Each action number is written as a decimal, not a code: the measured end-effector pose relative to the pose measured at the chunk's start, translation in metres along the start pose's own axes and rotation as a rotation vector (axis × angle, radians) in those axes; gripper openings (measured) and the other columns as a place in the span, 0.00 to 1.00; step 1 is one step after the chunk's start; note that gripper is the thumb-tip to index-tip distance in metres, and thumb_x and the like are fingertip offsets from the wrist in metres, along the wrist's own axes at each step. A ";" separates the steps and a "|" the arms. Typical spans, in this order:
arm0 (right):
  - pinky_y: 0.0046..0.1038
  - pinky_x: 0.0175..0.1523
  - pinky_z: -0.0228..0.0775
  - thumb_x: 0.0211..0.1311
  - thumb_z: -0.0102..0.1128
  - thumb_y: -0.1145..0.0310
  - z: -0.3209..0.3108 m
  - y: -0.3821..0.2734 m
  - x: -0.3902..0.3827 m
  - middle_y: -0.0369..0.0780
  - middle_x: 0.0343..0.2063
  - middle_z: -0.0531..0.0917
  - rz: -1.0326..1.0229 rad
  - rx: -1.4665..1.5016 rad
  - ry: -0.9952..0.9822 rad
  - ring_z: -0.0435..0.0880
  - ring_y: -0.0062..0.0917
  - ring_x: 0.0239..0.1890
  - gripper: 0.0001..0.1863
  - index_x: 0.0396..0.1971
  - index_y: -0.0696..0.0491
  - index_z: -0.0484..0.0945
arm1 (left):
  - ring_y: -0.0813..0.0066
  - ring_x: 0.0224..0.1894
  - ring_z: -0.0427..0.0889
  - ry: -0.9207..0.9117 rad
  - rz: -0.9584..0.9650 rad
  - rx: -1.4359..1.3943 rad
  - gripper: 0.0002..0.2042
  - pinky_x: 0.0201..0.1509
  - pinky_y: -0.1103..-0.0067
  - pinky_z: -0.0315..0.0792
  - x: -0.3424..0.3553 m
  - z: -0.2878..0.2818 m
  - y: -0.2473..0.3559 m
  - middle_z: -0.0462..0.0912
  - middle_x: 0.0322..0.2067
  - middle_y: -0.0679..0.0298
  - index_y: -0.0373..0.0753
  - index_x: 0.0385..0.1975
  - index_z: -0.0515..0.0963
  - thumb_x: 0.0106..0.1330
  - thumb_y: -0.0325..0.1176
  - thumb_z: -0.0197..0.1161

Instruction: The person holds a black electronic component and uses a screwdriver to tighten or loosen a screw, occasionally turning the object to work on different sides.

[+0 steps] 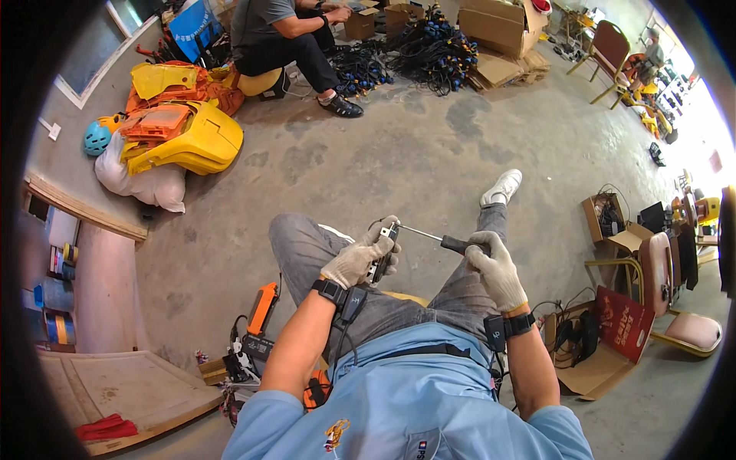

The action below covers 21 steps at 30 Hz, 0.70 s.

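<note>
In the middle of the view my gloved left hand is closed on a small black-and-silver part, held upright above my lap. My gloved right hand grips the dark handle of a screwdriver, whose thin shaft reaches left to the top of that part. I am seated with my knees apart, in grey trousers. Below my left forearm, an orange-and-black tool stands beside cables and small hardware.
A seated person works at the back beside cable piles and cardboard boxes. Yellow-and-orange plastic shells lie at back left. Open boxes and folding chairs are at my right. A wooden board lies at lower left.
</note>
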State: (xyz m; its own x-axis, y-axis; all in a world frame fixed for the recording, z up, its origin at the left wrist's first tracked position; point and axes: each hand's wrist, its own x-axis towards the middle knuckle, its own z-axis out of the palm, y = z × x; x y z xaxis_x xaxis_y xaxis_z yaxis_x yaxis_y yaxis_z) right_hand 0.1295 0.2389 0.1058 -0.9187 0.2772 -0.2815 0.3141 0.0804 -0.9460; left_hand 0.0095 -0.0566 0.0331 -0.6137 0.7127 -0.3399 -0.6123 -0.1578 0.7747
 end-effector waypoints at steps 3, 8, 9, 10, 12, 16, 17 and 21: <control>0.24 0.42 0.76 0.71 0.64 0.63 0.002 0.000 -0.001 0.38 0.37 0.84 -0.097 -0.020 0.026 0.81 0.17 0.34 0.20 0.55 0.61 0.77 | 0.73 0.45 0.84 -0.012 -0.008 -0.018 0.32 0.48 0.73 0.86 0.000 0.001 0.000 0.79 0.48 0.60 0.56 0.79 0.59 0.78 0.45 0.62; 0.22 0.40 0.72 0.75 0.59 0.64 0.004 -0.022 -0.004 0.35 0.34 0.84 0.084 0.011 0.020 0.78 0.16 0.33 0.18 0.55 0.61 0.78 | 0.73 0.44 0.84 0.019 -0.014 -0.022 0.32 0.47 0.73 0.86 -0.002 -0.002 -0.003 0.79 0.47 0.60 0.54 0.79 0.59 0.78 0.44 0.63; 0.22 0.40 0.72 0.75 0.59 0.64 0.000 -0.021 -0.002 0.35 0.34 0.84 0.085 0.012 0.021 0.78 0.16 0.33 0.18 0.55 0.61 0.78 | 0.73 0.44 0.84 0.019 -0.015 -0.021 0.32 0.47 0.73 0.86 -0.002 0.000 -0.002 0.79 0.47 0.60 0.54 0.79 0.59 0.78 0.44 0.63; 0.21 0.39 0.71 0.75 0.58 0.64 -0.004 -0.018 0.001 0.35 0.33 0.84 0.092 -0.024 0.003 0.78 0.15 0.32 0.17 0.55 0.60 0.79 | 0.72 0.44 0.84 0.009 -0.019 0.002 0.32 0.47 0.73 0.85 -0.002 0.001 -0.001 0.80 0.47 0.60 0.54 0.79 0.58 0.79 0.45 0.62; 0.20 0.38 0.70 0.76 0.57 0.64 -0.004 -0.012 0.003 0.34 0.32 0.84 0.102 -0.058 -0.017 0.77 0.15 0.31 0.17 0.55 0.60 0.79 | 0.72 0.44 0.84 0.001 -0.026 0.024 0.33 0.46 0.72 0.85 -0.002 0.002 -0.001 0.80 0.47 0.60 0.53 0.80 0.58 0.79 0.45 0.62; 0.20 0.42 0.73 0.72 0.62 0.64 -0.004 0.016 0.012 0.35 0.37 0.84 -0.021 0.073 0.012 0.80 0.16 0.35 0.20 0.59 0.58 0.78 | 0.71 0.44 0.84 0.010 -0.021 0.010 0.33 0.45 0.72 0.85 0.000 0.003 -0.001 0.79 0.48 0.59 0.53 0.80 0.57 0.79 0.44 0.62; 0.21 0.43 0.74 0.70 0.64 0.64 -0.006 0.025 0.015 0.36 0.39 0.84 -0.064 0.151 0.012 0.81 0.16 0.37 0.22 0.60 0.57 0.78 | 0.71 0.44 0.84 0.005 -0.021 0.014 0.33 0.46 0.72 0.85 0.000 0.004 0.002 0.79 0.48 0.59 0.53 0.81 0.56 0.79 0.44 0.61; 0.22 0.40 0.78 0.71 0.63 0.59 0.008 -0.004 0.003 0.37 0.39 0.84 -0.057 0.065 0.069 0.82 0.16 0.37 0.23 0.60 0.56 0.77 | 0.71 0.45 0.84 0.016 0.012 0.039 0.33 0.47 0.71 0.86 0.000 0.004 0.002 0.78 0.50 0.57 0.54 0.81 0.56 0.80 0.44 0.61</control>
State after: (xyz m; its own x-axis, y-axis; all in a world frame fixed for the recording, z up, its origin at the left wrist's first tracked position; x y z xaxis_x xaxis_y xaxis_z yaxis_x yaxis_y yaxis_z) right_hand 0.1238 0.2313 0.1072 -0.9153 0.3392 -0.2174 0.2437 0.0364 -0.9692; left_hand 0.0100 -0.0543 0.0371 -0.6294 0.6995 -0.3385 -0.5851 -0.1399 0.7988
